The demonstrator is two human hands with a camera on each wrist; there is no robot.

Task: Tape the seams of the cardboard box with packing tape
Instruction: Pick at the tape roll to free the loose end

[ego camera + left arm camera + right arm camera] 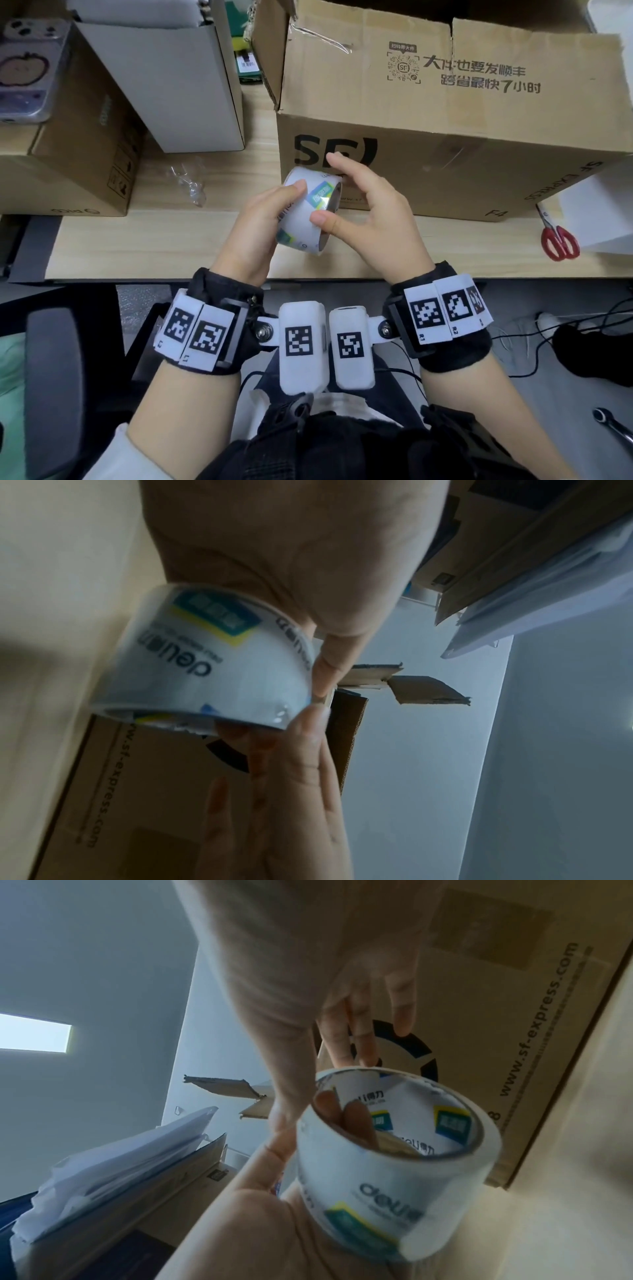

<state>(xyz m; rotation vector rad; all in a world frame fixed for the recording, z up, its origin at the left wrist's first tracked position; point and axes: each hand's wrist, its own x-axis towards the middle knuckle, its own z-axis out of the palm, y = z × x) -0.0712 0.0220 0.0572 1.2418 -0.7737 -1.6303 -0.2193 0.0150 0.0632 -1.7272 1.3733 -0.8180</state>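
Observation:
A clear tape roll [308,212] with blue and yellow labels is held above the wooden desk, just in front of the brown SF cardboard box [445,154]. My left hand [260,222] grips the roll [394,1156]: the thumb lies on its outer face and fingers [356,1118] reach through the core. My right hand [370,212] pinches the roll's right rim, thumb on the outer face and fingertips [363,1056] at the far edge. The roll [212,664] shows "deli" print. The box's top flaps stand up; its front face is towards me.
Red-handled scissors [560,240] lie on the desk to the right, beside a white block [599,212]. Two other boxes [85,154] stand at the left, with a crumpled clear wrapper [188,185] near them. A chair armrest [54,377] is at lower left.

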